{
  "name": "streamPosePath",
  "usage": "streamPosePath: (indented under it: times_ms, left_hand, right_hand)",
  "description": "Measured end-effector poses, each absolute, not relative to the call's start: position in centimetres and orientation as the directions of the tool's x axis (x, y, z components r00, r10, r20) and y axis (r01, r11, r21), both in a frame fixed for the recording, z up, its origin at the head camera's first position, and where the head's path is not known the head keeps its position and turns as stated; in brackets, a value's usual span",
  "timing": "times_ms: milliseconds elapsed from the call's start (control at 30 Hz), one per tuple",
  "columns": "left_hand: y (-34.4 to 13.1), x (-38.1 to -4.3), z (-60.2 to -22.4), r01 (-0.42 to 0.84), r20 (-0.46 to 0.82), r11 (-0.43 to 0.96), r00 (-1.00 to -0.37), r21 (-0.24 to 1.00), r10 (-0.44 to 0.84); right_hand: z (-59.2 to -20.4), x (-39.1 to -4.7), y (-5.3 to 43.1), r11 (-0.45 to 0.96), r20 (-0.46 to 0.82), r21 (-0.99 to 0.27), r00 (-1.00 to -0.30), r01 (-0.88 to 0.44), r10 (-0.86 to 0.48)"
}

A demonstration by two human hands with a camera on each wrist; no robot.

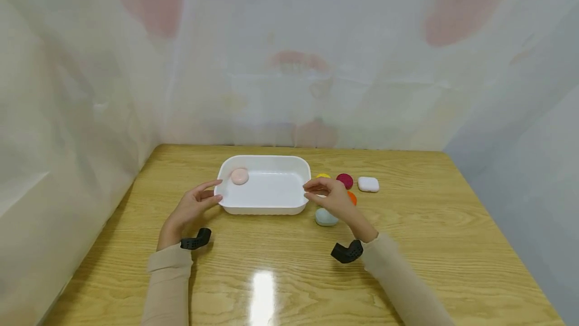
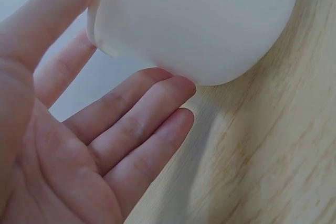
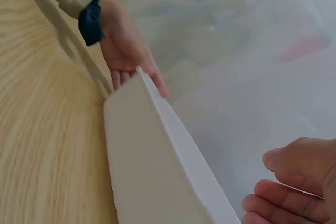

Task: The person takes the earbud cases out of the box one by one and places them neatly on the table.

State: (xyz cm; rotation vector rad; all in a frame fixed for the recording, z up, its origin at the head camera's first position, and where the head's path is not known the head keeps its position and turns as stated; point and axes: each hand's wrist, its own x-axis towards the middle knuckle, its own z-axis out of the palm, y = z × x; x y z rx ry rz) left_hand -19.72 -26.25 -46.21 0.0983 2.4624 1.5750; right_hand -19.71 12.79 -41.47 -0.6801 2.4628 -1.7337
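Observation:
A white rectangular plastic tray (image 1: 267, 211) with rounded corners stands on the table. Inside it, toward the left, lies a pale pink round piece (image 1: 239, 176). My left hand (image 1: 193, 206) holds the tray's left end; in the left wrist view the thumb and forefinger are at its rim, and other fingertips meet the lower wall. At the opposite end is my right hand (image 1: 332, 196), fingertips close by the rim. The right wrist view shows its thumb and loosely bent fingers (image 3: 286, 203) spread apart, with nothing between them.
Right of the tray lie yellow (image 1: 323, 176), dark red (image 1: 345, 181) and orange (image 1: 352, 198) round pieces, partly behind my right hand. A pale blue-green piece (image 1: 325, 217) sits nearer me. Farther right is a small white rounded case (image 1: 368, 184). Pale sheeting (image 1: 289, 100) hangs behind the wooden table (image 1: 429, 245).

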Motion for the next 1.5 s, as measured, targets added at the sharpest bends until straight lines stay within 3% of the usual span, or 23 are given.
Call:
streamPosePath:
  times_ms: [633, 1500]
  left_hand:
    - [-26.4, -20.1, -46.6, -0.032, -0.114, 0.383, -0.975, 0.923, 0.193]
    - [-26.2, -19.9, -46.3, -0.066, -0.142, 0.377, -0.973, 0.924, 0.179]
  right_hand:
    - [-41.9, -21.9, 3.9, 0.300, 0.240, -0.847, -0.819, -0.439, -0.521]
    - [-43.1, -26.9, -4.0, 0.509, 0.026, -0.827, -0.921, -0.238, -0.388]
